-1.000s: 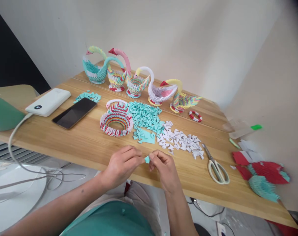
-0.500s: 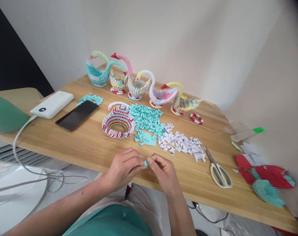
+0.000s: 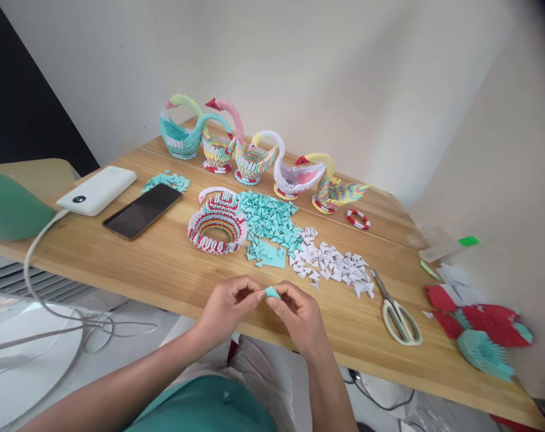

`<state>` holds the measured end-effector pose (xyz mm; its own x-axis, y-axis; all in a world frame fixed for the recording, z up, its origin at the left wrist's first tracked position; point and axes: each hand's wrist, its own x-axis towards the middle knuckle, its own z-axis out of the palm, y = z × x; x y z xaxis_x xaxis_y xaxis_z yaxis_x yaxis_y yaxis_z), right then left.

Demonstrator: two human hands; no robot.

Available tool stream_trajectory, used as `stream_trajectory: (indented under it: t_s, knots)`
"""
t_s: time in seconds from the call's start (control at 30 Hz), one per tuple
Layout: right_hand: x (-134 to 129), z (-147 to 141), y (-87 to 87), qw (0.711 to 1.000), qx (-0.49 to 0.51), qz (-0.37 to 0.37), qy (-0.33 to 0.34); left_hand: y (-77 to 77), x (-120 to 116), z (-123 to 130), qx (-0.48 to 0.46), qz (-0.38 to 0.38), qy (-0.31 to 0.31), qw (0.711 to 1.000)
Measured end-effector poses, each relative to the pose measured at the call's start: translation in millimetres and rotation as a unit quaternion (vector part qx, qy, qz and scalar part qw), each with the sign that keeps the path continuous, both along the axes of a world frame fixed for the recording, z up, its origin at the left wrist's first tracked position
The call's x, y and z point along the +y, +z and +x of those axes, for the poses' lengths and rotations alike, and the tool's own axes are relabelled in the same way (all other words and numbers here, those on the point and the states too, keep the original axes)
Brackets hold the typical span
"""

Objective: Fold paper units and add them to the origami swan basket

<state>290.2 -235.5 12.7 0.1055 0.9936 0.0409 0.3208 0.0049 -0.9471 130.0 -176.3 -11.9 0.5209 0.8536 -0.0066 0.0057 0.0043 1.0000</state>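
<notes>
Near the table's front edge, my left hand (image 3: 230,305) and my right hand (image 3: 297,313) pinch a small piece of teal paper (image 3: 272,292) between their fingertips. Both hands are closed, thumbs on the near side. Beyond them lie a heap of folded teal paper pieces (image 3: 267,216), a flat teal paper sheet (image 3: 272,254) and a spread of folded white paper pieces (image 3: 333,261). To the left of the teal heap sits a round paper basket (image 3: 216,243) in red, white and teal, with a white curved strip beside its back rim.
Several paper swan baskets (image 3: 295,178) stand along the back. Scissors (image 3: 398,312) lie at right, near a red-and-white ring (image 3: 358,219) and red and teal papers (image 3: 493,324). A phone (image 3: 141,211) and a cabled white power bank (image 3: 96,191) lie at left.
My left fingers have shifted on the teal paper piece, and more of it now shows between my hands. The view has moved slightly; the things on the table stay in place.
</notes>
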Motion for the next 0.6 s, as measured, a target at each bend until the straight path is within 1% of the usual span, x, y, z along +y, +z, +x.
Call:
stream_trajectory:
  t_s: [0.1,0.2,0.27,0.33,0.4,0.47,0.6]
  knots:
    - [0,-3,-5.2,0.999,-0.009,0.005,-0.039,-0.8,-2,1,0.017,0.034,-0.005,0.999]
    - [4,-6,-11.7,0.999,0.020,-0.012,-0.047,-1.4,-3,1,0.039,0.063,0.012,0.997]
    - [6,-6,-15.7,0.995,0.074,-0.028,-0.053,-1.7,-3,2,0.030,0.047,0.024,0.998]
    - [8,-6,-18.3,0.989,0.130,-0.034,-0.060,-2.2,-2,2,0.010,0.015,0.039,0.999]
    - [9,-4,-18.8,0.986,0.150,-0.032,-0.066,-3.3,-1,3,-0.001,-0.006,0.050,0.999]
    - [8,-3,-17.4,0.988,0.136,-0.028,-0.071,-4.4,0,4,0.001,-0.011,0.047,0.999]
    - [5,-4,-12.4,0.993,0.059,-0.008,-0.097,-4.0,5,7,0.014,-0.005,0.015,1.000]
